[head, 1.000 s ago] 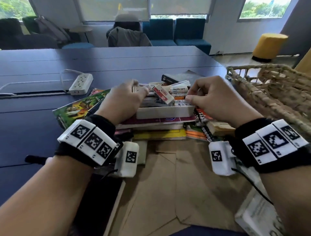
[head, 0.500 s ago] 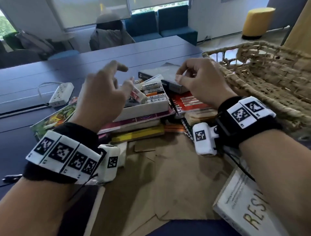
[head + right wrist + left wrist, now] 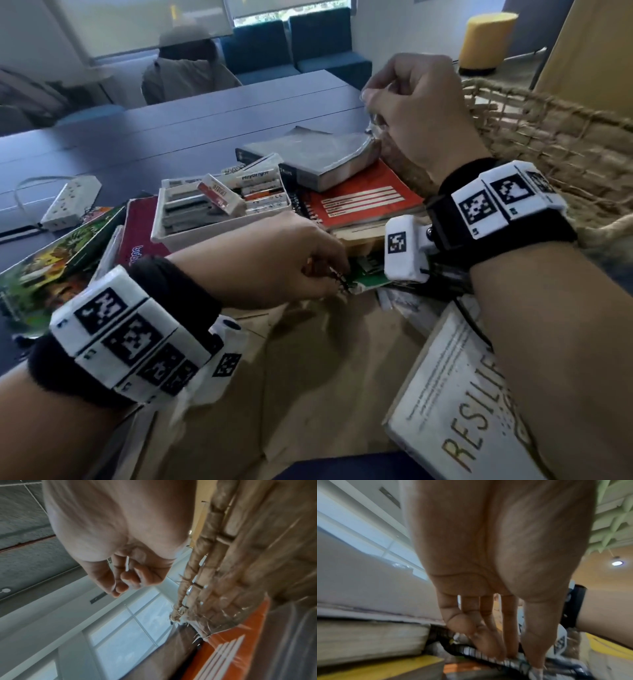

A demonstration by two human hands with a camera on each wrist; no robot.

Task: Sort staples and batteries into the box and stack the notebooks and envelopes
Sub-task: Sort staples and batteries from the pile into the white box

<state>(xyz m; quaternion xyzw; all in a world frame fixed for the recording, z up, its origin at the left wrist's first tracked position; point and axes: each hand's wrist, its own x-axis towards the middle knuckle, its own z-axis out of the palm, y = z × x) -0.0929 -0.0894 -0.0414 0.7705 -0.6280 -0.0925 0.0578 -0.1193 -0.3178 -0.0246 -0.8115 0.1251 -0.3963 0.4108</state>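
Note:
A white box [image 3: 191, 236] holding staple packs and batteries sits on a stack of notebooks. My left hand [image 3: 301, 263] reaches low in front of the box. Its fingertips [image 3: 503, 655] and thumb pinch the wire-bound edge of a green spiral notebook [image 3: 368, 279]. My right hand [image 3: 407, 102] is raised above a grey book [image 3: 308, 161] and an orange notebook [image 3: 359, 202]. Its fingers [image 3: 126, 580] are curled, thumb against forefinger, with nothing I can make out in them. Brown envelopes [image 3: 308, 383] lie nearest me.
A wicker basket [image 3: 555, 147] stands close on the right, beside my right hand. A white book [image 3: 455, 411] lies at the lower right and a colourful book [image 3: 51, 263] at the left. A power strip [image 3: 68, 202] sits on the blue table [image 3: 171, 130].
Both hands left the box. The left hand dropped to the front right onto the spiral notebook. The right hand rose and moved back toward the basket. The view swung right.

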